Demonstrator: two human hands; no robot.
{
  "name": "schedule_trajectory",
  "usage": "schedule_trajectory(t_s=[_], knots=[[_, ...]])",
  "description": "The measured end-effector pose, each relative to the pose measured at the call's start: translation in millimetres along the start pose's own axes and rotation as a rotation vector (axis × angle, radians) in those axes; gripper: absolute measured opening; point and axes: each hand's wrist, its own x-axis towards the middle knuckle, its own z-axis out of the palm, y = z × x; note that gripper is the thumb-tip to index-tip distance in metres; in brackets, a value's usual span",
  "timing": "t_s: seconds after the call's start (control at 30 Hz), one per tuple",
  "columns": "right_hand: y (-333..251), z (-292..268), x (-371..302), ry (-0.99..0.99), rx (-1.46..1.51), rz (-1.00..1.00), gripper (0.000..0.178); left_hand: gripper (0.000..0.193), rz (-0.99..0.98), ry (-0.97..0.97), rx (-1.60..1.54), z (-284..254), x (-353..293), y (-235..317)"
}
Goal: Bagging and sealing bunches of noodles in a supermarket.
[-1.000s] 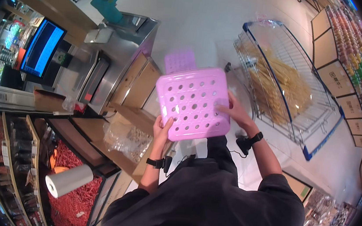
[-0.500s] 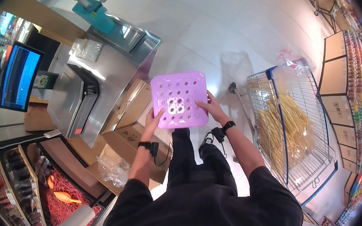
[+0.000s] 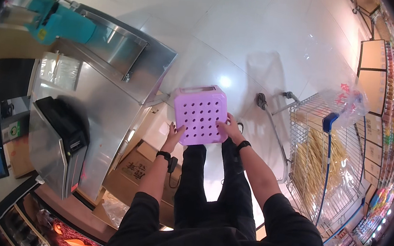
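A lilac plastic stool (image 3: pixel 201 118) is between my two hands, in front of my legs. Its square top, pierced with rows of round holes, faces up at me, and the far side with a long slot shows too. My left hand (image 3: pixel 174 136) grips the near left edge, thumb on top. On the right edge, my right hand (image 3: pixel 231 129) holds on with its thumb over the top and the other fingers at the side. The stool's legs are hidden beneath it.
To the left stands a steel counter (image 3: pixel 109 90) with a black-and-silver scale (image 3: pixel 63 142) and a teal device (image 3: pixel 61 22). An opened cardboard box (image 3: pixel 137 169) sits beside my left leg. On the right, a wire shopping cart (image 3: pixel 298 115) carries long yellowish sticks (image 3: pixel 315 159) in clear plastic.
The stool has tilted, so its slotted far side now shows, and it looks smaller and lower. Both hands keep hold of it. The counter and cart have shifted in view as my head moved.
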Motion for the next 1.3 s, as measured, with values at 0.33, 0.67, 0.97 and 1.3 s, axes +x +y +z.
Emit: schedule_trajectory(t_s=[0.33, 0.67, 0.97, 1.3], knots=[[-40.0, -7.6, 50.9, -0.337, 0.239, 0.121, 0.11, 0.072, -0.044, -0.121, -0.038, -4.7, 52.5, 28.0], [3.1, -5.8, 59.4, -0.215, 0.382, 0.116, 0.106, 0.081, -0.075, -0.114, -0.249, 7.9, 56.3, 20.5], [49.9, -22.3, -19.7, -0.157, 0.367, 0.123, 0.088, 0.081, 0.044, -0.109, -0.19, 21.2, -17.5, -26.7], [119.5, -47.8, -39.2, -0.125, 0.331, 0.148, 0.078, 0.085, -0.047, -0.071, -0.061, 47.1, -39.1, -93.6]])
